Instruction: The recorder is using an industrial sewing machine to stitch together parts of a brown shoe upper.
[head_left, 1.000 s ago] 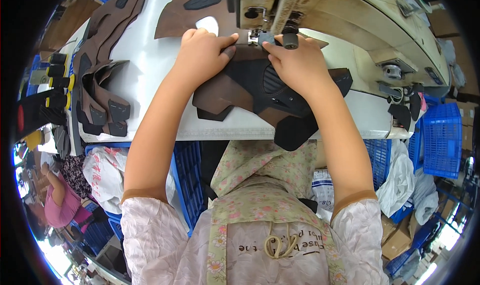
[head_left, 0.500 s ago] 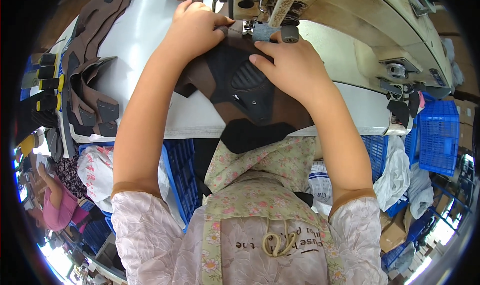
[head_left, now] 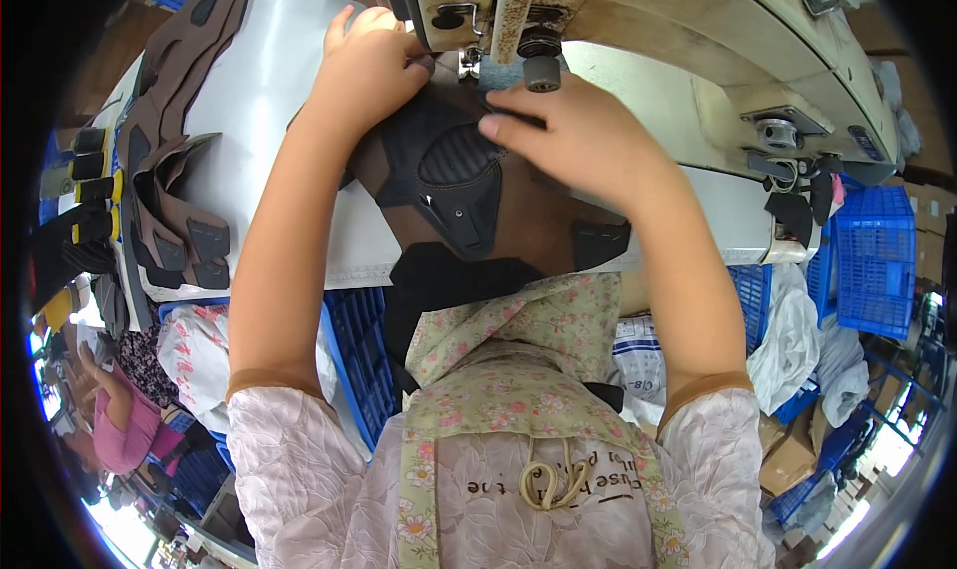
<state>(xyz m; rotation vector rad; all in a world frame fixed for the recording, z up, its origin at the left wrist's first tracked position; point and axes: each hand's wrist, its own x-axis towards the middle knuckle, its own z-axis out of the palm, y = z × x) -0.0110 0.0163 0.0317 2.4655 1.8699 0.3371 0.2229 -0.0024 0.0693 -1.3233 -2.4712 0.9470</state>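
Your left hand and right hand press flat, fingers spread, on the brown-and-black shoe upper.
It lies on the white table under the sewing machine; stacked brown pieces wait at your left.

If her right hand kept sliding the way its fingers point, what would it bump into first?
The right hand lies flat on the brown-and-black padded piece, fingers pointing left. Straight on, it would probably meet the left hand by the sewing machine's presser foot, though depth is hard to judge here.
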